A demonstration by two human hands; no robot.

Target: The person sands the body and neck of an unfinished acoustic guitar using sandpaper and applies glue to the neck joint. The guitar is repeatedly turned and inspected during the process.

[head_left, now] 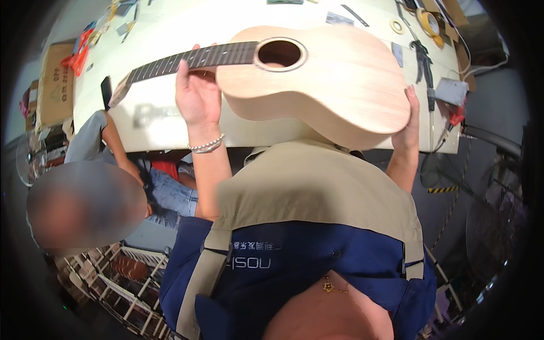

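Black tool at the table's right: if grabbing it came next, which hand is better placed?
Probably the right hand: it's against the rounded end of the guitar, near the black tool. The left hand is farther off, at the neck. Letting go might need care, though.

Look left now, well out past the fingers of your left hand (199,102): a brown cardboard box (51,79) comes up with dark print, a short row of capitals, tipped sideways, with an outline emblem and more marks alongside! Now nearer you, below those same fingers, your navy shirt (306,249) carries white lettering, upside down here: a small line of Chinese characters, then larger Latin letters, the strap cutting into both. And over beyond your right hand's (406,136) fingers, lower down, there's a yellow-and-black striped warning marking (443,190)!
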